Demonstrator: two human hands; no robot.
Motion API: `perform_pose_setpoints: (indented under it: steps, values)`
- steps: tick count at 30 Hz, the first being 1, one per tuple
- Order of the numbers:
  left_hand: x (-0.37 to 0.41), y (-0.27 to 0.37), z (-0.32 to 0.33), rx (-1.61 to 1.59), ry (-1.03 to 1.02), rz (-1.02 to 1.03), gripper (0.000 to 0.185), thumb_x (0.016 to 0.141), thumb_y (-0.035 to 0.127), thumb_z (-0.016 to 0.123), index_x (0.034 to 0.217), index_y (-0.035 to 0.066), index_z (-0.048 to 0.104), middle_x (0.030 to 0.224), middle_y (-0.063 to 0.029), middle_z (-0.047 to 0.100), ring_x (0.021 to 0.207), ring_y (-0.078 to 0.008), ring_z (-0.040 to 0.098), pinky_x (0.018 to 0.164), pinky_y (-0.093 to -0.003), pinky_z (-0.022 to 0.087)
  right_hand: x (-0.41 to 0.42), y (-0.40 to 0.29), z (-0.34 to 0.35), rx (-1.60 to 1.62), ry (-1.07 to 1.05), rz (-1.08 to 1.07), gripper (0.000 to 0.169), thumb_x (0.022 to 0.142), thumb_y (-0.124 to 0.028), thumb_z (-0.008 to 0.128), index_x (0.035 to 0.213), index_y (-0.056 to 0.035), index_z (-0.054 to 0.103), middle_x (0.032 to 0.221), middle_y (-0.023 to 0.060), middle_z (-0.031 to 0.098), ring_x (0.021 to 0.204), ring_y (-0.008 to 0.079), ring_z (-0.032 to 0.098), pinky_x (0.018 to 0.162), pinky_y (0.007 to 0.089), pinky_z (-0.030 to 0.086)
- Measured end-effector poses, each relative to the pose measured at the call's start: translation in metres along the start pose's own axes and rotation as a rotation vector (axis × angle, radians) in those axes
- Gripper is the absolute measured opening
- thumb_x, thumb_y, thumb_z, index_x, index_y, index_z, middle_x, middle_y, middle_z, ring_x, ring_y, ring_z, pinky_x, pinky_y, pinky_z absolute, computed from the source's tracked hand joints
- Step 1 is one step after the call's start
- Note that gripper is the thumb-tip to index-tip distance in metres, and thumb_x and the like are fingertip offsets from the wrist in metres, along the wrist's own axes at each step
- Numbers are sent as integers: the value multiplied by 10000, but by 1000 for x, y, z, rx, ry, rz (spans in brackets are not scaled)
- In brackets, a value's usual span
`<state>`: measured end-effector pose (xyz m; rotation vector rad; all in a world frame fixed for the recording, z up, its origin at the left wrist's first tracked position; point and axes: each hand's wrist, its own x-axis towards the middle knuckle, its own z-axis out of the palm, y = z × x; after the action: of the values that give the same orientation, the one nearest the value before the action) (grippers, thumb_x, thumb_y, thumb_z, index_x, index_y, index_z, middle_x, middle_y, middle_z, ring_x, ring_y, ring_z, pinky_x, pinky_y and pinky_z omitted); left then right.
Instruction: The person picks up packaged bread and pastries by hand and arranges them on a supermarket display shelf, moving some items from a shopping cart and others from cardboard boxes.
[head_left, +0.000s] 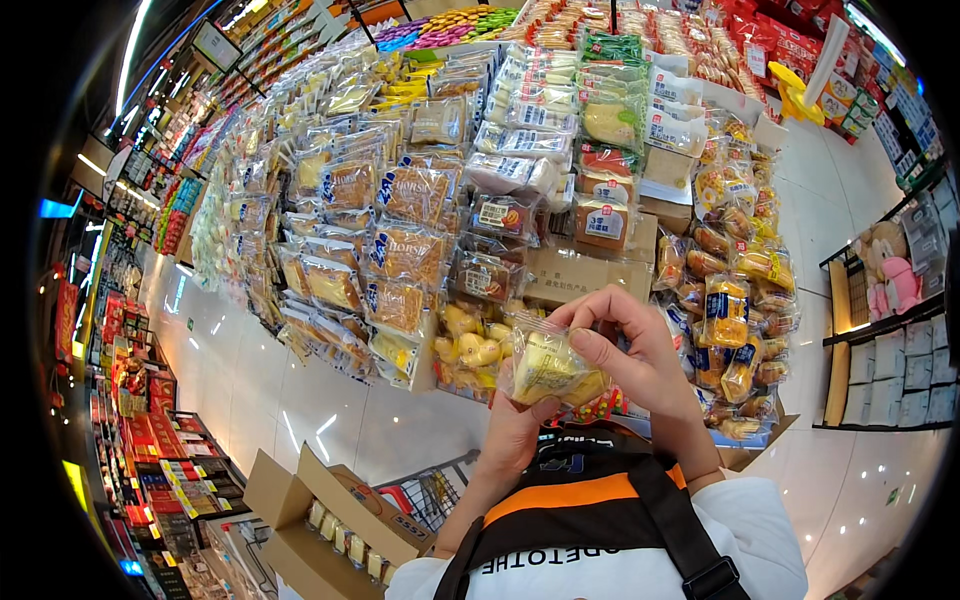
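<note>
Both hands hold a clear plastic packet of pale yellow cake (551, 367) in front of the chest. My left hand (514, 420) supports its lower left side, with the thumb on the near edge. My right hand (622, 345) pinches its upper right side between thumb and bent fingers. Beyond the packet lie bagged round yellow buns (476, 345) and wrapped brown cakes (487, 274). A brown cardboard box surface (585, 274) shows between the stacks. Wrapped bread slices (409, 247) stand in rows to the left, and bagged rolls (726, 311) are heaped to the right.
An open cardboard box (300, 559) with several wrapped cakes stands at lower left, beside a wire shopping cart (431, 499). Shelves of red boxes (142, 442) line the far left. A black-framed shelf (892, 341) with white packs is at right, across a tiled floor (862, 480).
</note>
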<state>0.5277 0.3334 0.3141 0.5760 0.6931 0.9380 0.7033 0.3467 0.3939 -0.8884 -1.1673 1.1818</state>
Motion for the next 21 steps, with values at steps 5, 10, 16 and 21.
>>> perform_pose_setpoints:
  steps: [5, 10, 16, 21]
  values:
    - [0, 2, 4, -13, -20, 16, 727, 735, 75, 809, 1340, 88, 407, 1254, -34, 550, 1173, -185, 540, 1001, -342, 457, 1, 1, -2, 21, -9, 14, 197, 916, -202, 629, 942, -20, 559, 1035, 80, 668, 758, 16, 529, 673, 187, 436]
    - [1, 3, 3, -6, -31, -16, 757, 736, 86, 812, 1367, 85, 393, 1253, -40, 557, 1167, -189, 549, 997, -345, 464, 2, 7, -7, -45, -23, 25, 166, 931, -166, 599, 957, -6, 565, 1032, 84, 666, 767, 36, 567, 657, 208, 454]
    - [0, 1, 1, -22, -36, -23, 751, 742, 88, 809, 1367, 69, 393, 1260, -56, 557, 1174, -200, 548, 1007, -350, 458, 2, 13, -9, -55, -10, 36, 169, 923, -177, 610, 949, -15, 574, 1024, 59, 672, 693, 6, 523, 598, 187, 420]
    - [1, 1, -1, -22, -45, -44, 749, 748, 78, 802, 1370, 68, 385, 1266, -64, 553, 1181, -207, 543, 1012, -356, 454, 3, 14, -11, -60, -10, 39, 173, 917, -189, 621, 944, -25, 575, 1024, 47, 674, 671, 0, 496, 588, 181, 405]
